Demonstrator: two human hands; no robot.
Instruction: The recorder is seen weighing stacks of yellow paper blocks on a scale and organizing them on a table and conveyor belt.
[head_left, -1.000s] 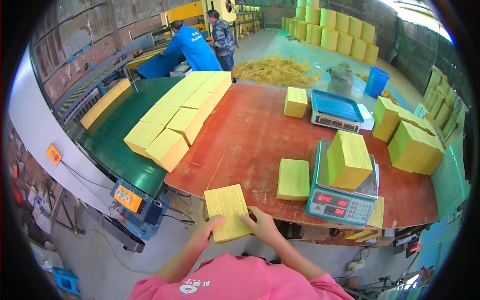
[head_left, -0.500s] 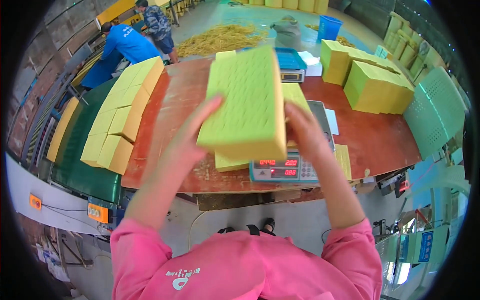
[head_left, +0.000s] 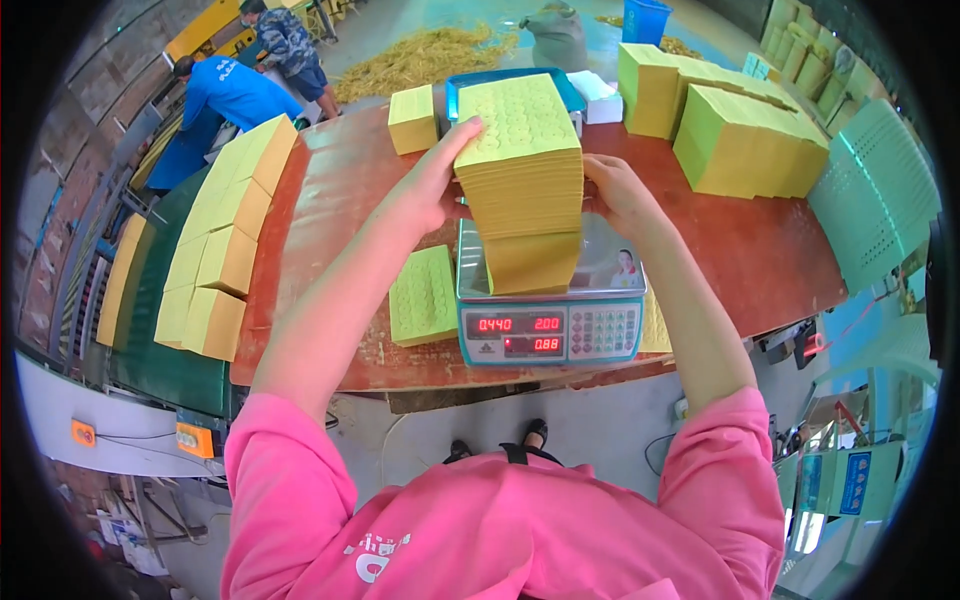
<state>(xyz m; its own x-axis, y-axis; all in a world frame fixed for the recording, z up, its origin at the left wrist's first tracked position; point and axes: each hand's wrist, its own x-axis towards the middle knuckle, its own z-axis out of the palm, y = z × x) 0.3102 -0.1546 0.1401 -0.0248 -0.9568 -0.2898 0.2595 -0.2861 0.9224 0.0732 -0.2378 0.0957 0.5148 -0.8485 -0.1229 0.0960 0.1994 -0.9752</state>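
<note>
Between both hands is a thick stack of yellow paper (head_left: 522,180), its top sheet embossed with a round pattern. My left hand (head_left: 440,180) grips its left side, thumb at the top edge; my right hand (head_left: 612,192) holds its right side, fingers partly hidden behind it. Directly beneath, another yellow paper block (head_left: 534,264) sits on the pan of a digital scale (head_left: 552,330) with a lit red display. Whether the upper stack rests fully on the lower one, I cannot tell. A flat yellow stack (head_left: 423,296) lies left of the scale.
The red table (head_left: 335,225) holds a small yellow block (head_left: 412,120), a second scale with a blue tray (head_left: 465,82) and large paper stacks (head_left: 750,145) at right. Several blocks (head_left: 220,250) line a green conveyor (head_left: 150,330). Two people (head_left: 235,90) work at far left.
The held stack has gone from tilted toward me to upright, and come over the block on the scale. The scale pan and the small block behind are now more visible.
</note>
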